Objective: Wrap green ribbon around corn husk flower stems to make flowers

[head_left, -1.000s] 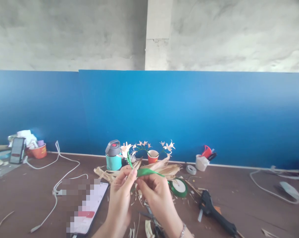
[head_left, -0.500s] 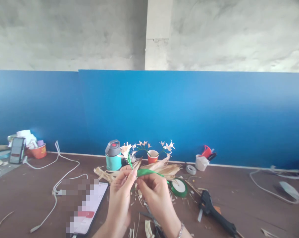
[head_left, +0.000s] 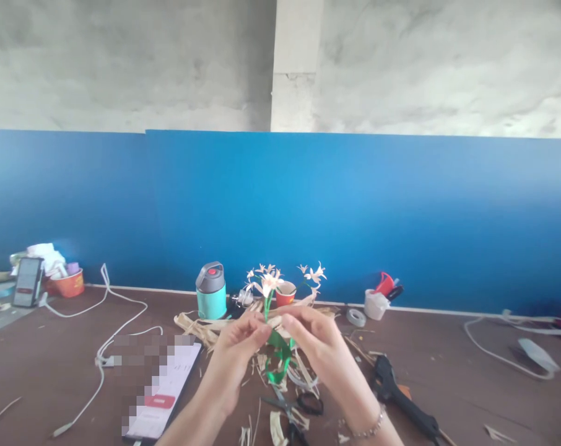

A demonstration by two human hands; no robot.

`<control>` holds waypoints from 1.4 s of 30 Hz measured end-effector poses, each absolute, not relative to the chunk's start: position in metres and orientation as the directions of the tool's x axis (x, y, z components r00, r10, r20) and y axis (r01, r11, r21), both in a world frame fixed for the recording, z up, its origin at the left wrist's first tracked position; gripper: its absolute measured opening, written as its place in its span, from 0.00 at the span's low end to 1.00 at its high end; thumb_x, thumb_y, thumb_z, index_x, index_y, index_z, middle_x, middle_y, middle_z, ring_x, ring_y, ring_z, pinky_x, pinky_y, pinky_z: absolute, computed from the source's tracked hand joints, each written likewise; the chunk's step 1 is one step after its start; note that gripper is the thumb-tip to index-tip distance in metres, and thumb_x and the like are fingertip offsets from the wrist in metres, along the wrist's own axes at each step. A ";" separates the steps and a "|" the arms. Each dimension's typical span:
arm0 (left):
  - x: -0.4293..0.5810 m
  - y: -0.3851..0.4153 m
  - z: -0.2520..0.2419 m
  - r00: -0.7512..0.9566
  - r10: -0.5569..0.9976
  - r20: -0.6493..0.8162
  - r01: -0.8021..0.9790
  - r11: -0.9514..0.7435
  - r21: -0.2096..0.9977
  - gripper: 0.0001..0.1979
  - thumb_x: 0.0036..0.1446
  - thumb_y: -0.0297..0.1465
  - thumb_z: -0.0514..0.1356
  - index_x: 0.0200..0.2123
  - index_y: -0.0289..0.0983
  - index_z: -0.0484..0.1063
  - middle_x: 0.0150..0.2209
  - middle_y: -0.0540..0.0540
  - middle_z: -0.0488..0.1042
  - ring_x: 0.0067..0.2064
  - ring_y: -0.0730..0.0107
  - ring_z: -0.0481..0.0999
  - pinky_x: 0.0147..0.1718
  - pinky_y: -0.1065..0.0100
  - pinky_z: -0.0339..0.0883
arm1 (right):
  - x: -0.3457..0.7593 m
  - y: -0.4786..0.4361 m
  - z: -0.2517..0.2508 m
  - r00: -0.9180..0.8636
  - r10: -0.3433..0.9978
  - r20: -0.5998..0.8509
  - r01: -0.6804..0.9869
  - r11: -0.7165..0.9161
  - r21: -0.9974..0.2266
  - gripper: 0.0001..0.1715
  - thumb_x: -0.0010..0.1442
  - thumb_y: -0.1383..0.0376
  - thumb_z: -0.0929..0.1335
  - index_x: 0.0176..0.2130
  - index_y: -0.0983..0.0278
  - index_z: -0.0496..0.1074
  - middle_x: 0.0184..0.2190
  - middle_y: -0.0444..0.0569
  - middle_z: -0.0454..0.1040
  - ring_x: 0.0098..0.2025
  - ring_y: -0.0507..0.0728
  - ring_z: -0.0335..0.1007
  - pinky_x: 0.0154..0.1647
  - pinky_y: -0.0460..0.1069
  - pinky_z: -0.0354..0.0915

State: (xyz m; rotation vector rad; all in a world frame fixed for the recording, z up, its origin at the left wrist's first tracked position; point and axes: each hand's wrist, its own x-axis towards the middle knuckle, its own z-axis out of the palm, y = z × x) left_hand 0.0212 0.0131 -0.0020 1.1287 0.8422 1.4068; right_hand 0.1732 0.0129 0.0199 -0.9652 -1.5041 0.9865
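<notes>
My left hand (head_left: 236,350) and my right hand (head_left: 324,350) are raised over the brown table (head_left: 52,378), fingertips pinched together on the stem of a small pale paper flower (head_left: 270,284). A green ribbon (head_left: 279,356) hangs in loops from the stem between my hands. Under them lie dried husk strips (head_left: 201,325) and black scissors (head_left: 294,406). The ribbon's spool is hidden behind my right hand.
A phone (head_left: 162,390) lies at my left, a black glue gun (head_left: 401,393) at my right. At the back stand a teal bottle (head_left: 211,289), a red cup with flowers (head_left: 286,291), a tape roll (head_left: 356,317) and a white cup (head_left: 376,303). White cables (head_left: 117,316) run across the left.
Both hands rose and moved right a little. The flower stem now stands more upright, and the green ribbon hangs down in loops instead of stretching sideways toward its spool.
</notes>
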 end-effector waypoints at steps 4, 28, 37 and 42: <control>0.026 0.006 0.002 0.198 0.975 0.101 -0.339 -0.029 0.940 0.11 0.44 0.37 0.68 0.19 0.37 0.74 0.27 0.49 0.72 0.33 0.65 0.68 0.35 0.68 0.56 | 0.167 0.021 0.011 -0.320 0.921 0.222 -0.214 0.158 -0.964 0.12 0.51 0.58 0.73 0.27 0.65 0.77 0.27 0.47 0.76 0.34 0.55 0.71 0.38 0.48 0.65; 0.036 -0.010 0.001 0.451 0.891 -0.050 -0.639 0.362 0.679 0.11 0.38 0.30 0.72 0.24 0.32 0.74 0.19 0.54 0.61 0.19 0.85 0.59 0.15 0.82 0.52 | 0.158 0.019 -0.003 -0.313 0.933 0.175 -0.469 0.008 -0.883 0.15 0.42 0.63 0.77 0.20 0.66 0.70 0.18 0.41 0.68 0.18 0.47 0.61 0.19 0.42 0.57; 0.036 -0.015 0.000 0.480 0.875 -0.056 -0.561 0.356 0.747 0.10 0.38 0.31 0.72 0.24 0.32 0.75 0.23 0.50 0.64 0.21 0.83 0.59 0.18 0.79 0.53 | 0.161 0.018 0.001 -0.436 0.874 0.214 -0.504 -0.040 -0.863 0.10 0.42 0.64 0.77 0.20 0.66 0.75 0.36 0.45 0.72 0.18 0.43 0.61 0.16 0.41 0.57; 0.039 -0.015 0.003 0.300 0.953 0.040 -0.414 0.092 0.906 0.11 0.43 0.36 0.68 0.25 0.34 0.75 0.20 0.51 0.62 0.22 0.76 0.59 0.21 0.72 0.53 | 0.160 0.017 0.005 -0.383 0.908 0.172 -0.510 -0.052 -0.859 0.09 0.39 0.67 0.78 0.18 0.64 0.75 0.34 0.45 0.73 0.27 0.49 0.68 0.25 0.44 0.64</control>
